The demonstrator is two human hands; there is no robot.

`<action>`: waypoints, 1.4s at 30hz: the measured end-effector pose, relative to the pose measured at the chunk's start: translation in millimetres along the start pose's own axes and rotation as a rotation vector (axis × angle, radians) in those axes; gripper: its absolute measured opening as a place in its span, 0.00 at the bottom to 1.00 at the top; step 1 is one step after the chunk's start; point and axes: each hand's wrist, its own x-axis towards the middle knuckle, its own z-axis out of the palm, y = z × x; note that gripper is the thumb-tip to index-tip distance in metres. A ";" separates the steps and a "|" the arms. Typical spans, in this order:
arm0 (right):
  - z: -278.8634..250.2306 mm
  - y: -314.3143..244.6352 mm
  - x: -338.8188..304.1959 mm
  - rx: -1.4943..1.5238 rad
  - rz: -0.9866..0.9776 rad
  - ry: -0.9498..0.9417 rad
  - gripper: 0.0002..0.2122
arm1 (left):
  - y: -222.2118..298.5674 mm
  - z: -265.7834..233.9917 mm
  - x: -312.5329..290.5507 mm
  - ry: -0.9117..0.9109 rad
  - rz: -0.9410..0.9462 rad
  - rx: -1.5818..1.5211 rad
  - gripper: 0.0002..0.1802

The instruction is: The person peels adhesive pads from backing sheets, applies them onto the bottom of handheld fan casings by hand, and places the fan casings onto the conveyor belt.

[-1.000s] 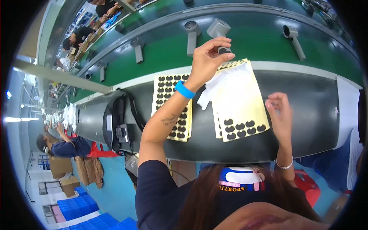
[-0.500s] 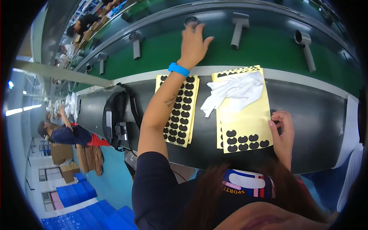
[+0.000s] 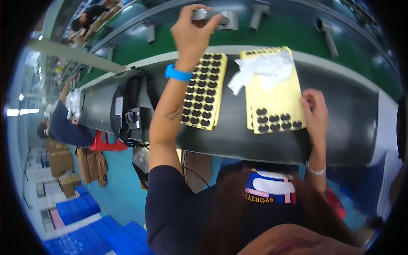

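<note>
My left hand (image 3: 190, 36), with a blue band at the wrist, reaches over the green belt. Its thumb and fingers are closed round a grey hair dryer body (image 3: 228, 20), whose wide head sticks out to the right. My right hand (image 3: 315, 108) is by the right edge of a yellow sticker sheet (image 3: 274, 104), its fingers curled together; whatever they hold is hidden. A few black stickers stay on that sheet's lower part, and a crumpled white cloth (image 3: 267, 70) lies over its top. Left of it lies a fuller sheet of black stickers (image 3: 204, 91).
More grey dryer bodies (image 3: 257, 15) lie along the green belt (image 3: 289, 36). A black bag (image 3: 127, 102) rests on the black table (image 3: 344, 114) at the left. A slanting metal bar (image 3: 76, 55) crosses the upper left. Another person (image 3: 68, 123) is at the far left.
My left hand has taken hold of a dryer body on the belt and moved it slightly left. The view has shifted, so the table sits higher. My right hand stays by the sheet.
</note>
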 end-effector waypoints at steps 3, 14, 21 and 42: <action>1.5 -17.0 -4.2 -0.020 -0.093 0.032 0.04 | 45.2 6.8 -33.9 -0.009 0.016 -0.264 0.18; 64.8 -37.9 -34.8 -0.245 -0.156 -0.102 0.04 | 79.6 30.2 -119.4 -0.204 -0.090 -0.357 0.22; 67.1 -41.1 -36.2 -0.309 -0.153 -0.104 0.06 | 80.6 26.4 -135.3 -0.270 -0.107 -0.526 0.20; -25.1 -95.9 -30.4 0.531 -0.175 -0.070 0.18 | 105.2 36.0 -151.0 -0.491 -0.122 -0.660 0.22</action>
